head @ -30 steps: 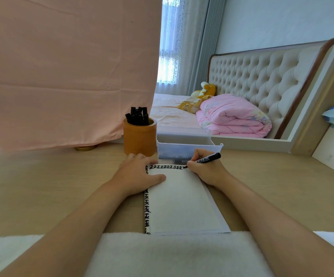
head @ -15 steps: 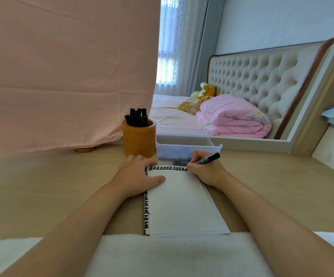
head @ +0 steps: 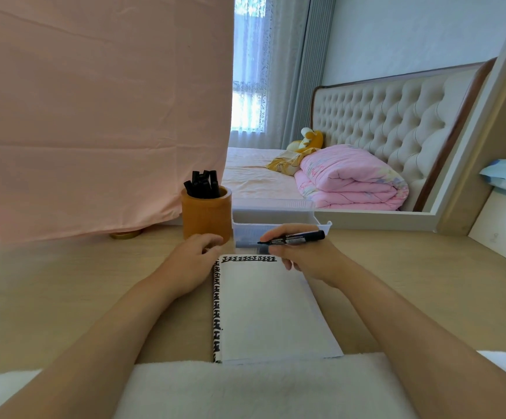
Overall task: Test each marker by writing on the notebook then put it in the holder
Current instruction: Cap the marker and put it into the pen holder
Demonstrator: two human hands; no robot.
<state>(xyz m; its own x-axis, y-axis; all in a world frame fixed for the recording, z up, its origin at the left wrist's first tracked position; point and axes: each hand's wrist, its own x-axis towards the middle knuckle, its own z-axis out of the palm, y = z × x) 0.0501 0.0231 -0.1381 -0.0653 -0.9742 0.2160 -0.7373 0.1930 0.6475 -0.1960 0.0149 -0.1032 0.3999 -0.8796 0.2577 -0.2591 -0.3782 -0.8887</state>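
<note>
Marker (head: 294, 238), black and slim, lies level in the right hand (head: 303, 258), pinched between thumb and fingers, tip pointing left just past the notebook's (head: 264, 309) far edge. The left hand (head: 188, 264) rests loosely curled, holding nothing, at the notebook's far-left corner, near the round wooden holder (head: 206, 216). Bare wood-grain counter (head: 64, 297) stretches wide on both sides. A clear plastic bin (head: 276, 225) stands just right of the holder; a soft white towel (head: 245, 388) covers the near edge.

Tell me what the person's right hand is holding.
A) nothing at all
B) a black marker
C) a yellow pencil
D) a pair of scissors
B: the right hand grips a black marker held sideways, tip pointing left, near the top edge of the notebook.
</note>
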